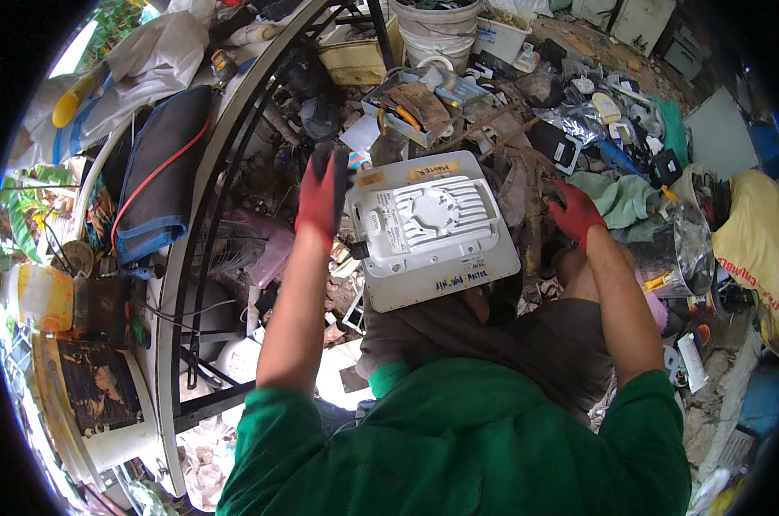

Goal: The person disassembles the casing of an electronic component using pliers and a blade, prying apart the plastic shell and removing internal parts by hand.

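Note:
A white-grey square device [432, 224] with a finned metal housing rests across my lap. Tape strips and handwriting mark its flat plate, and a dark connector sticks out on its left. Beside its upper left corner is my left hand [323, 191], in a red glove with dark fingers. Those fingers stretch upward with nothing seen in them. Off the device's right side, above my knee, my right hand [574, 212] wears a matching glove. Its fingers are loosely bent and apart, and no held thing shows.
A metal-framed table [202, 185] runs along my left, bearing a dark folded mat [161, 172]. Ahead stand a white bucket [437, 33] and a tray of tools [419, 112]. Mixed scrap covers the ground to the right, near a green cloth [613, 199] and a yellow sack [751, 249].

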Motion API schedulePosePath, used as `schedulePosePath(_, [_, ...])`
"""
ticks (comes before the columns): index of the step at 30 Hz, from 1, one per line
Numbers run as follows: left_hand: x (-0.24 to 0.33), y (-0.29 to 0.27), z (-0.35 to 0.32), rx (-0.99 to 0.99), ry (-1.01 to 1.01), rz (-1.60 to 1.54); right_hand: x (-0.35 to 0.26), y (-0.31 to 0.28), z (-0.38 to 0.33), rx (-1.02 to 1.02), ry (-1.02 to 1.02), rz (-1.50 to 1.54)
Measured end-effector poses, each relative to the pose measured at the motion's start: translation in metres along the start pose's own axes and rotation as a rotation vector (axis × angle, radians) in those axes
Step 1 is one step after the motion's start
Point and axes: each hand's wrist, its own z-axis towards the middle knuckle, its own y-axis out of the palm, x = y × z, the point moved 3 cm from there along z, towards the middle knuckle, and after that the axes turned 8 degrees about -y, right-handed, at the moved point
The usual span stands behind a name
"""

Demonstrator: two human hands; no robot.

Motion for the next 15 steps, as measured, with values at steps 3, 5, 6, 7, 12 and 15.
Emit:
schedulePosePath(3, [-0.027,0.02,0.105,0.111,-0.436,-0.094,-0.033,0.017,0.013,-0.083,0.0,0.209])
schedulePosePath(5, [-0.053,0.02,0.153,-0.055,-0.611,-0.038,-0.048,0.029,0.016,-0.094,-0.036,0.231])
schedulePosePath(6, [-0.056,0.017,0.174,-0.146,-0.686,0.001,-0.05,0.036,0.024,-0.097,-0.068,0.223])
schedulePosePath(7, [-0.06,0.026,0.187,-0.178,-0.735,0.02,-0.044,0.04,0.027,-0.11,-0.077,0.205])
schedulePosePath(12, [-0.058,0.055,0.189,-0.083,-0.617,-0.04,-0.025,0.027,0.028,-0.054,-0.011,0.251])
schedulePosePath(15, [-0.029,0.063,0.168,-0.076,-0.49,-0.12,-0.013,0.019,0.025,0.085,-0.053,0.253])
